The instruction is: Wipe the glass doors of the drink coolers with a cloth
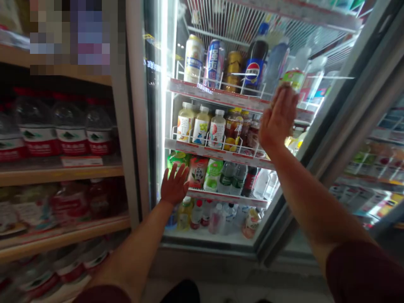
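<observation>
Now, the clear bottle with the green label (295, 76) stands in the upper right of the frame, its lower part hidden by the right hand (279, 118). This hand is flat, with fingers extended and close together; whether it touches anything, I cannot tell. The left hand (174, 184), at lower centre, has its fingers spread beside the red pack (198, 171) and seems to grip nothing. So far, no drink appears taken out; the drinks stand within the fridge (208, 248). At far left, water bottles (34, 122) fill a wooden shelf (47, 174).
</observation>
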A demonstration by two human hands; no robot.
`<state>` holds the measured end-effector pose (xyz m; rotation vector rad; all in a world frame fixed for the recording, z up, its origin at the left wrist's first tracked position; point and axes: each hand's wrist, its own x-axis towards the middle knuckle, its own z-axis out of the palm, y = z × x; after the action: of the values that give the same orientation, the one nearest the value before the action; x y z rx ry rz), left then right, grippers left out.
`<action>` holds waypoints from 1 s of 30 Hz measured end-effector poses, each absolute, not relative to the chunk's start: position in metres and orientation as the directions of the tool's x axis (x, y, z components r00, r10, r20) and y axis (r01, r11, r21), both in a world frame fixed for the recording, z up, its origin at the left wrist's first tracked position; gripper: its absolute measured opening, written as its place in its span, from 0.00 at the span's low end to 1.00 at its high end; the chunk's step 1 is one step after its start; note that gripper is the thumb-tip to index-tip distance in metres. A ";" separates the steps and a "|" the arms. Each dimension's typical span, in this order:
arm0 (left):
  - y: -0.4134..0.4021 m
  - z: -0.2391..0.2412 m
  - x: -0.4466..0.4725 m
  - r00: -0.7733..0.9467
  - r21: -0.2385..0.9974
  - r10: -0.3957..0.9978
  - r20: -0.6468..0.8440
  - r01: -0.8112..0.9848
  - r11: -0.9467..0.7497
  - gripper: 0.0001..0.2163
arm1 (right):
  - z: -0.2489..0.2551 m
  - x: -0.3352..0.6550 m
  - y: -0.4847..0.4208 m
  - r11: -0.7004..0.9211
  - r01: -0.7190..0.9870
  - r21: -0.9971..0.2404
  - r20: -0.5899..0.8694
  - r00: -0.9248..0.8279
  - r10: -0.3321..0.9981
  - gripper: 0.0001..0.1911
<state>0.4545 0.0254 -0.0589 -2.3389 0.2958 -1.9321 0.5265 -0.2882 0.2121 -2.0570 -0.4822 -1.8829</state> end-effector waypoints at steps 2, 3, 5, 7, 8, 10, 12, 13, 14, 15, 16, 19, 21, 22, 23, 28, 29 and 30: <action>0.025 -0.058 0.454 0.184 -0.193 -0.205 0.961 -0.083 -0.978 0.32 | 0.207 0.514 -0.250 -0.873 0.473 0.115 0.982 0.077 0.172 0.32; 0.025 -0.058 0.454 0.187 -0.193 -0.204 0.961 -0.078 -0.978 0.32 | 0.197 0.507 -0.233 -0.855 0.489 0.175 0.966 0.081 0.244 0.31; 0.025 -0.058 0.453 0.186 -0.195 -0.204 0.961 -0.066 -0.979 0.32 | 0.169 0.495 -0.207 -0.785 0.530 0.320 0.904 0.079 0.421 0.31; 0.024 -0.057 0.453 0.185 -0.198 -0.206 0.961 -0.061 -0.978 0.32 | 0.148 0.487 -0.191 -0.676 0.569 0.469 0.797 0.057 0.601 0.32; 0.024 -0.057 0.453 0.184 -0.200 -0.208 0.960 -0.063 -0.978 0.32 | 0.144 0.485 -0.186 -0.620 0.585 0.524 0.744 0.040 0.667 0.32; 0.023 -0.056 0.452 0.178 -0.202 -0.211 0.961 -0.070 -0.977 0.33 | 0.152 0.484 -0.178 -0.538 0.610 0.581 0.679 0.001 0.734 0.33; 0.022 -0.055 0.451 0.165 -0.200 -0.211 0.964 -0.081 -0.977 0.33 | 0.173 0.485 -0.167 -0.518 0.637 0.571 0.691 -0.032 0.722 0.35; 0.022 -0.055 0.451 0.158 -0.197 -0.208 0.965 -0.084 -0.977 0.33 | 0.183 0.485 -0.160 -0.523 0.651 0.550 0.714 -0.041 0.699 0.35; 0.021 -0.055 0.451 0.150 -0.196 -0.208 0.967 -0.086 -0.977 0.33 | 0.192 0.485 -0.151 -0.535 0.663 0.523 0.740 -0.042 0.672 0.35; 0.021 -0.054 0.450 0.144 -0.197 -0.208 0.968 -0.087 -0.977 0.33 | 0.198 0.483 -0.141 -0.548 0.669 0.502 0.759 -0.037 0.650 0.36; 0.021 -0.054 0.450 0.141 -0.199 -0.210 0.967 -0.085 -0.976 0.32 | 0.201 0.480 -0.130 -0.555 0.667 0.497 0.762 -0.030 0.647 0.36; 0.022 -0.053 0.449 0.137 -0.217 -0.226 0.965 -0.074 -0.973 0.32 | 0.196 0.469 -0.100 -0.468 0.619 0.630 0.610 -0.021 0.792 0.36; 0.023 -0.053 0.449 0.142 -0.228 -0.235 0.961 -0.069 -0.971 0.32 | 0.194 0.464 -0.086 -0.313 0.573 0.757 0.402 -0.032 0.915 0.37; 0.023 -0.053 0.449 0.145 -0.227 -0.235 0.961 -0.067 -0.971 0.33 | 0.195 0.463 -0.082 -0.248 0.555 0.794 0.324 -0.040 0.945 0.37; 0.024 -0.054 0.449 0.147 -0.224 -0.231 0.962 -0.067 -0.972 0.33 | 0.197 0.463 -0.079 -0.223 0.544 0.809 0.297 -0.050 0.954 0.38; 0.025 -0.058 0.452 0.160 -0.199 -0.208 0.965 -0.073 -0.977 0.32 | 0.196 0.468 -0.078 -0.524 0.622 0.582 0.693 -0.041 0.720 0.39; 0.025 -0.058 0.452 0.161 -0.199 -0.209 0.965 -0.075 -0.977 0.33 | 0.191 0.468 -0.079 -0.537 0.632 0.559 0.709 -0.028 0.704 0.38; 0.025 -0.058 0.453 0.161 -0.199 -0.209 0.964 -0.078 -0.977 0.33 | 0.186 0.467 -0.081 -0.509 0.635 0.582 0.673 -0.024 0.739 0.38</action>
<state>0.4528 0.0254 -0.0584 -2.3138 0.2872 -1.9494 0.4673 -0.0813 0.1865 -2.2621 -1.6005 -1.6835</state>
